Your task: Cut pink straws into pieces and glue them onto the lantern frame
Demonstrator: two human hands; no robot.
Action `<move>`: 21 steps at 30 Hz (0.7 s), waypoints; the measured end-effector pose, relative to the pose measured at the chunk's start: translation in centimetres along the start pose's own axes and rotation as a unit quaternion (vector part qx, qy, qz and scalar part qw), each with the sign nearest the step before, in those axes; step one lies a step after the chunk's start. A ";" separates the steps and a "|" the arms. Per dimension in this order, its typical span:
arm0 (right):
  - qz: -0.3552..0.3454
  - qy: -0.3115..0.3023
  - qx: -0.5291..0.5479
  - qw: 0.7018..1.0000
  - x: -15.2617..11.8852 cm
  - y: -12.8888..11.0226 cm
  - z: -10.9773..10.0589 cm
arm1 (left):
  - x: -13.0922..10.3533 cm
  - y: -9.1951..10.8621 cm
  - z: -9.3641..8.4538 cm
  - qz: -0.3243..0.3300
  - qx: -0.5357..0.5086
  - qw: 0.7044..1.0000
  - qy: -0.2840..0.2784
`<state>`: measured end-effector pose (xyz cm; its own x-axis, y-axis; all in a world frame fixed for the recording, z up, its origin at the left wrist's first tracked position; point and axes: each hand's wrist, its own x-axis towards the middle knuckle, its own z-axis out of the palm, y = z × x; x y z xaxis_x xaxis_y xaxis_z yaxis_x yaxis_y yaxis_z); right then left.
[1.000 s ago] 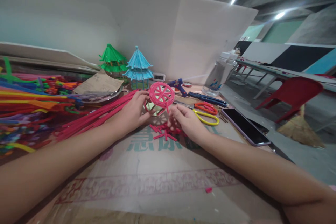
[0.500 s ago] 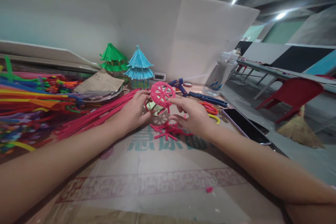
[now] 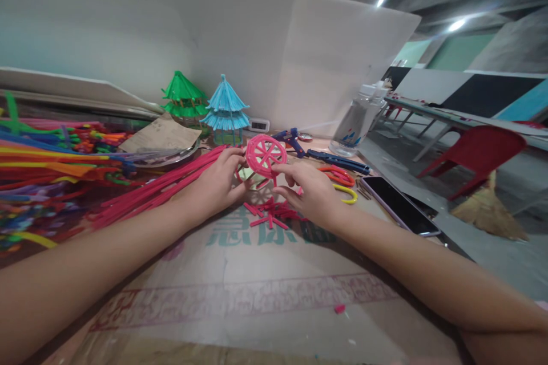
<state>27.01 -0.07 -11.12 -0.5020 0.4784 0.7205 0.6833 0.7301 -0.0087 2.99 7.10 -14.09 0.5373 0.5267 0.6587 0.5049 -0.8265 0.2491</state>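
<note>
A pink spoked wheel shape [image 3: 266, 155] stands upright between my two hands, with a pale green piece [image 3: 252, 177] partly visible behind it. My left hand [image 3: 225, 179] holds the left side of this pink piece, its fingers curled round the edge. My right hand [image 3: 306, 188] has thumb and forefinger near each other at the lower right of the wheel, on a short pink stick. Below lie several short pink pieces [image 3: 270, 217] on the printed board. Long pink pipe cleaners [image 3: 158, 188] stretch beside my left hand.
Green [image 3: 182, 94] and blue [image 3: 226, 102] small pavilions stand behind. Colourful pipe cleaners [image 3: 51, 165] fill the left. At right are a glue gun [image 3: 291, 140], dark blue tool [image 3: 338, 161], scissors' yellow handle [image 3: 349, 194], bottle [image 3: 357, 120] and phone [image 3: 400, 205].
The thumb and forefinger of my right hand have moved slightly left and closer to the lower edge of the wheel. The wheel has turned a little and sits slightly lower.
</note>
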 end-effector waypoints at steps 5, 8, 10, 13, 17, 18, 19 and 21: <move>0.001 0.001 -0.001 1.000 0.0 -0.2 0.0 | 0.0 0.1 0.0 -0.004 -0.004 1.000 -0.002; 0.007 0.004 0.006 1.000 -0.1 -0.3 0.0 | 0.0 0.2 -0.1 -0.003 -0.005 1.000 -0.006; 0.021 0.010 0.020 1.000 -0.2 -0.3 -0.1 | -0.1 0.2 -0.1 0.001 -0.008 1.000 -0.009; 0.024 0.020 0.027 0.999 -0.4 -0.2 -0.1 | -0.1 0.2 -0.1 0.000 -0.010 1.000 -0.010; -0.006 0.025 0.017 1.000 -0.4 0.0 0.1 | -0.1 0.2 -0.2 -0.009 -0.007 1.000 -0.009; -0.009 0.025 0.016 1.000 -0.4 0.1 0.1 | -0.1 0.2 -0.2 -0.007 -0.006 1.000 -0.010; -0.011 0.026 0.016 0.999 -0.3 0.0 0.2 | -0.1 0.2 -0.2 -0.005 -0.006 1.000 -0.010; -0.013 0.026 0.015 0.999 -0.2 0.0 0.2 | -0.1 0.2 -0.2 -0.001 -0.006 1.000 -0.009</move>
<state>27.02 -0.11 -11.43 -0.4901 0.4342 0.7559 0.6541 0.7564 -0.0104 2.94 6.86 -13.94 0.5485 0.5309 0.6460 0.4968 -0.8283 0.2590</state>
